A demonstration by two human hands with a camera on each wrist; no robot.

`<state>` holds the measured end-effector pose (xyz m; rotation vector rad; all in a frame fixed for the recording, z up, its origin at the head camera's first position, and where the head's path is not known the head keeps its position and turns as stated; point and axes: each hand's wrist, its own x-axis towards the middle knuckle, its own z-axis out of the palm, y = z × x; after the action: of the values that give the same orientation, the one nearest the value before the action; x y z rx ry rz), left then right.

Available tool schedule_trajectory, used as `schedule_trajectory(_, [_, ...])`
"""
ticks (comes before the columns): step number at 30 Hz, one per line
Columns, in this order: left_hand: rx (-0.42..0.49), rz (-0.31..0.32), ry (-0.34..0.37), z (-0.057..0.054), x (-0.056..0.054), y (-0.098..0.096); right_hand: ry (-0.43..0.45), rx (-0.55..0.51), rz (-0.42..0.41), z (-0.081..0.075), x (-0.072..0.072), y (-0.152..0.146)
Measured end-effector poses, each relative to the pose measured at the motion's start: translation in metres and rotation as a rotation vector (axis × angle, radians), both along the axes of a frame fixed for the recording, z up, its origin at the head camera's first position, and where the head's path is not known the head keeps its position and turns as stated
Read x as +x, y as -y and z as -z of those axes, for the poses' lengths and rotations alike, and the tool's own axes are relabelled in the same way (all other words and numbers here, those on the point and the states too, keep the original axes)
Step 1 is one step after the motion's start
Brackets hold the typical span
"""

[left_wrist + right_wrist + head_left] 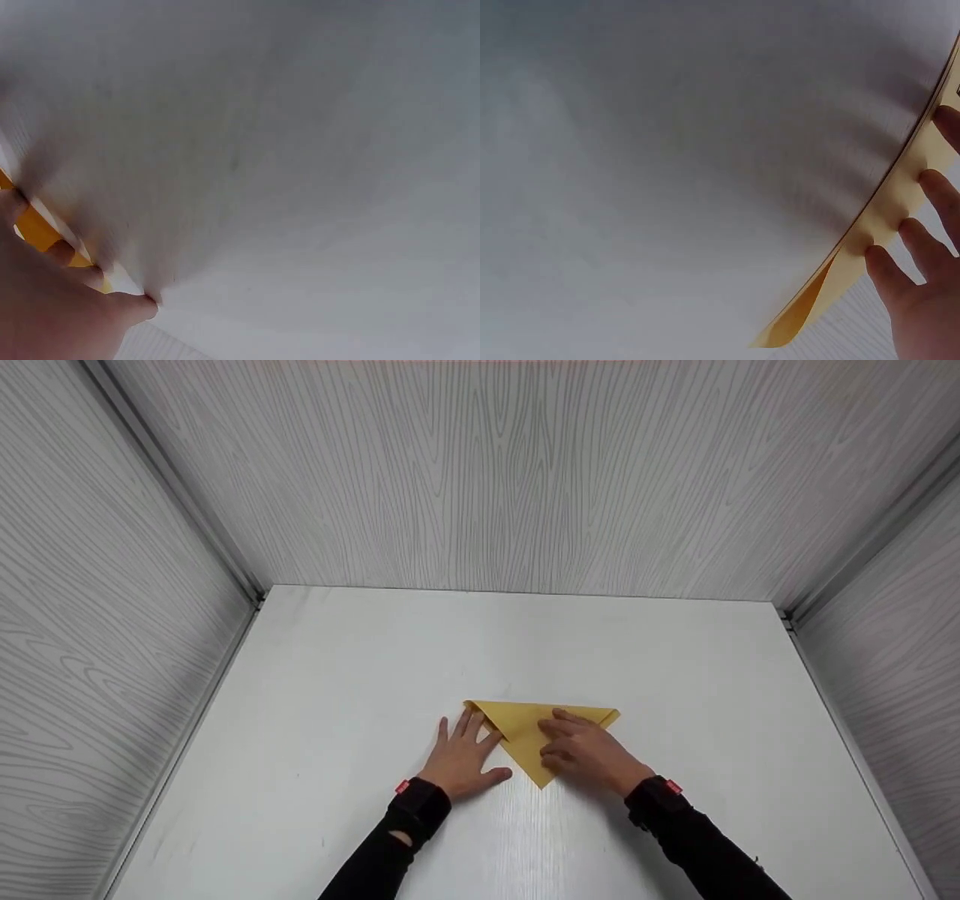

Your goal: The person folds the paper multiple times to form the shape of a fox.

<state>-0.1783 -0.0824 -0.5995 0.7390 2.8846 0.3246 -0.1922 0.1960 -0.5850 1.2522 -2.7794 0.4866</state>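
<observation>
A sheet of yellow paper (525, 724), folded into a triangle, lies with its long edge at the far side and a point toward the person. My left hand (461, 761) has its fingers spread at the paper's left corner, some fingertips at the lifted flap; the thumb rests apart on the table. On the right half of the sheet, my right hand (589, 754) presses with its fingertips. In the right wrist view, the fingertips touch the paper (889, 199) close to its folded edge, and one corner curls up. The left wrist view shows the paper (37, 227) only partly, behind the fingers.
The white tabletop (360, 675) spreads around the paper on all sides. Grey wood-grain panels stand at the back (480, 480), the left (97, 645) and the right (892, 622). Both wrists wear black bands over dark sleeves.
</observation>
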Motion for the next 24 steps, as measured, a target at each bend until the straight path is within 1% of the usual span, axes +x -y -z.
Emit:
schedule_trajectory(2, [0.000, 0.004, -0.008, -0.002, 0.001, 0.000, 0.001, -0.035, 0.009, 0.001, 0.000, 0.003])
schedule_trajectory(4, [0.001, 0.011, -0.010, -0.004, 0.002, 0.000, 0.002, -0.044, 0.018, 0.001, -0.001, 0.005])
schedule_trajectory(9, [0.012, 0.026, 0.001, -0.006, 0.004, 0.002, 0.006, -0.002, 0.059, -0.003, -0.001, 0.009])
schedule_trajectory(11, [0.014, 0.029, -0.009, -0.004, 0.005, 0.003, 0.040, 0.011, 0.083, -0.004, -0.002, 0.009])
schedule_trajectory(13, [0.004, 0.026, -0.023, -0.002, 0.007, 0.003, 0.099, 0.023, 0.110, -0.006, -0.002, 0.009])
schedule_trajectory(17, [-0.014, 0.012, -0.032, 0.001, 0.014, 0.001, 0.197, 0.068, 0.141, -0.008, -0.003, 0.009])
schedule_trajectory(21, [-0.011, 0.008, -0.019, -0.002, 0.021, -0.001, 0.232, 0.089, 0.153, -0.009, -0.003, 0.009])
schedule_trajectory(24, [-0.021, 0.011, -0.022, -0.004, 0.022, -0.001, 0.243, 0.092, 0.161, -0.010, -0.004, 0.009])
